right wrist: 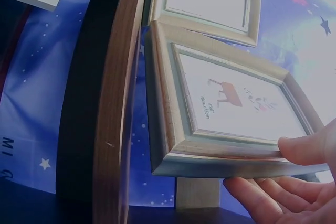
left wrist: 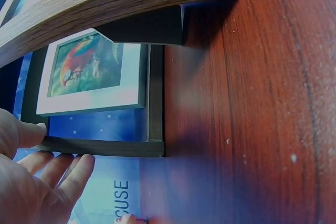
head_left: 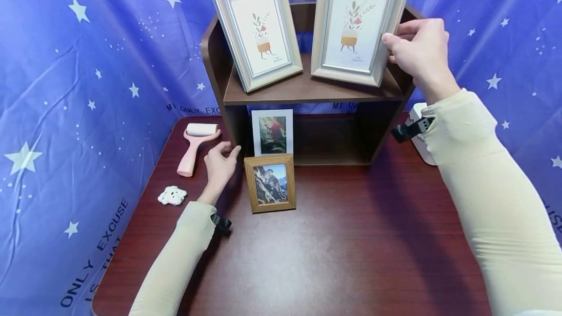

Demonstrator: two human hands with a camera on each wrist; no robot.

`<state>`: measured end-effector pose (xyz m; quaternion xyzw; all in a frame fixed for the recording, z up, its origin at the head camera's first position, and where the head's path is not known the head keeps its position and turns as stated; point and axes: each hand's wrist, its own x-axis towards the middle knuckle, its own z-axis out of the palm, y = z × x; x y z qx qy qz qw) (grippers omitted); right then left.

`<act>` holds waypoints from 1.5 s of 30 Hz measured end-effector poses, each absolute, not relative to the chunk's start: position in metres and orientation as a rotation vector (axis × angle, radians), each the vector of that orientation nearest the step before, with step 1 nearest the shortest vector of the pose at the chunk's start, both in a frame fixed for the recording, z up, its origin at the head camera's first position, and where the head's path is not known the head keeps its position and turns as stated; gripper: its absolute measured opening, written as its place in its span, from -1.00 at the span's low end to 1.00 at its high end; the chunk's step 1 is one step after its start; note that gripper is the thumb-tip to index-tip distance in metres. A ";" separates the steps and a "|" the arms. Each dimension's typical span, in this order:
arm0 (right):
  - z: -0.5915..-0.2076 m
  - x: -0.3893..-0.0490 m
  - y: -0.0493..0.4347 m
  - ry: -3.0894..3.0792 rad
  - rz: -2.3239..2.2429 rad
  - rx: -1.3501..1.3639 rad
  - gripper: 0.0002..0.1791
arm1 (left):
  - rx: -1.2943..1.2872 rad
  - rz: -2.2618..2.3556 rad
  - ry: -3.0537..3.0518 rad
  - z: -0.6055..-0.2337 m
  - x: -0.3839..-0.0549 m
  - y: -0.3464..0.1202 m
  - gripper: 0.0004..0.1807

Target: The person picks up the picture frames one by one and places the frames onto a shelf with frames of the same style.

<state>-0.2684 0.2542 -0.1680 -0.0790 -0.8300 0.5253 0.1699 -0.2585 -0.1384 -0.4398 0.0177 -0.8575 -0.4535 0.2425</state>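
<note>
My right hand [head_left: 421,55] grips the right edge of a champagne-coloured picture frame [head_left: 320,28], thumb on its front and fingers behind. This frame, with a potted-plant print, leans on the upper board of a dark brown shelf [head_left: 263,95]. To its left stands a matching picture frame [head_left: 243,62], tilted. Low down, my left hand [head_left: 219,165] holds the shelf's left side panel [left wrist: 105,148] between thumb and fingers. In the lower opening stands a white frame with a parrot picture [head_left: 272,133]. A wooden frame with a leopard picture [head_left: 270,207] stands in front, overlapping it.
Left of the shelf lie a pink-handled lint roller [head_left: 189,160] and a small white dog-shaped piece [head_left: 172,195]. A white object [head_left: 423,145] stands right of the shelf, partly behind the right sleeve. Blue star-print cloth [head_left: 88,87] hangs around the reddish-brown table [head_left: 307,257].
</note>
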 end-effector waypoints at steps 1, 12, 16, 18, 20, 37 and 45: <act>-0.168 -0.269 0.254 -2.360 1.496 -0.231 -0.51 | 0.052 -1.241 -2.346 -0.440 -0.258 -0.138 -0.80; -0.171 -0.275 0.248 -2.483 1.204 -0.339 -0.53 | 0.059 -1.250 -2.345 -0.438 -0.257 -0.137 -0.80; -0.173 -0.278 0.246 -2.542 1.095 -0.359 -0.50 | 0.055 -1.248 -2.343 -0.440 -0.258 -0.138 -0.80; -0.174 -0.279 0.246 -2.559 1.076 -0.364 -0.50 | 0.054 -1.245 -2.344 -0.441 -0.258 -0.138 -0.81; -0.175 -0.280 0.245 -2.566 1.066 -0.365 -0.50 | 0.055 -1.244 -2.345 -0.441 -0.258 -0.139 -0.81; -0.181 -0.287 0.247 -2.580 0.965 -0.327 -0.55 | 0.044 -1.246 -2.342 -0.440 -0.258 -0.138 -0.77; -0.180 -0.281 0.245 -2.559 0.855 -0.265 -0.57 | 0.043 -1.238 -2.340 -0.441 -0.258 -0.138 -0.79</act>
